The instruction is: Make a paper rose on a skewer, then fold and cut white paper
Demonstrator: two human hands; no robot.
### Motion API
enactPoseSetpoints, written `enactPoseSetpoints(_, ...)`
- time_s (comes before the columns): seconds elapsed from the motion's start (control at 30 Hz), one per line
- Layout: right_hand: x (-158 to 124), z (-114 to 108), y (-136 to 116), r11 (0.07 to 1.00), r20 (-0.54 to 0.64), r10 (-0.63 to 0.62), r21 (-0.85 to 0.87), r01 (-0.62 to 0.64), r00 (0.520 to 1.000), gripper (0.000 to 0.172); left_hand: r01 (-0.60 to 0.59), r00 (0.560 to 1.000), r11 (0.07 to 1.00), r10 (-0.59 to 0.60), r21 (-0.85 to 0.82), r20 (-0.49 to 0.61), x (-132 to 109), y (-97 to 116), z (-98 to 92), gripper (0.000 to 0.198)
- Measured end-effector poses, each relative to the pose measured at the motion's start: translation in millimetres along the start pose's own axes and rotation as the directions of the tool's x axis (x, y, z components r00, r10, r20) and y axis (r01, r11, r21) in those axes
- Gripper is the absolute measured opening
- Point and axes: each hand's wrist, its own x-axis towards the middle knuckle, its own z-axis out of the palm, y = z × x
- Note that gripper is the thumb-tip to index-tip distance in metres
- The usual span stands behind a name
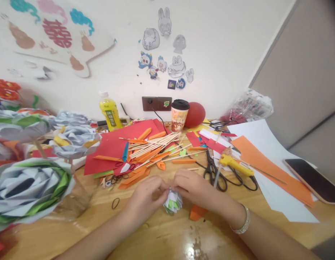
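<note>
Both hands meet over the wooden table near its front. My left hand and my right hand pinch the top of a small folded paper flower of white and green paper, held just above the tabletop. Fingers of both hands are closed on it. A silver bracelet circles my right wrist. An orange paper piece lies under my right hand. A black rubber band lies left of my left hand.
Wooden sticks and orange strips lie on red paper. Black scissors, a yellow glue gun, orange and white sheets, a phone, a cup, a yellow bottle and large paper flowers at left.
</note>
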Motion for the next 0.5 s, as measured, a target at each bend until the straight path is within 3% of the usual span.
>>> enactPoseSetpoints(0.07,-1.5,2.2,-1.1,0.999,-0.038,-0.045,0.005,0.045,0.998,0.024,0.077,0.997,0.984,-0.079,-0.158,-0.007,1.7,-3.1,-0.5,0.01)
enactPoseSetpoints(0.13,-2.3,5.2,-2.8,0.991,-0.119,-0.02,0.131,0.035,0.993,0.02,0.143,0.989,0.906,-0.144,-0.399,0.028,3.4,-7.9,-0.1,0.013)
enactPoseSetpoints(0.23,-2.2,9.9,-5.8,0.918,-0.272,0.191,0.389,-0.074,0.943,0.011,0.249,0.968,0.668,-0.184,-0.702,0.168,4.1,-12.7,2.8,0.032)
enactPoseSetpoints(0.33,-1.0,10.3,-6.9,0.874,-0.274,0.362,0.433,-0.222,0.891,0.007,0.435,0.898,0.433,-0.15,-0.789,0.413,2.6,-11.0,7.2,0.041)
enactPoseSetpoints(0.4,-0.1,7.5,-5.9,0.897,-0.211,0.345,0.36,-0.255,0.915,0.008,0.472,0.877,0.423,-0.138,-0.774,0.46,2.1,-8.5,8.9,0.042)
enactPoseSetpoints(0.5,0.8,2.3,-3.4,0.946,-0.142,0.229,0.267,-0.186,0.963,0.011,0.414,0.908,0.605,-0.22,-0.68,0.357,3.3,-6.5,7.9,0.042)
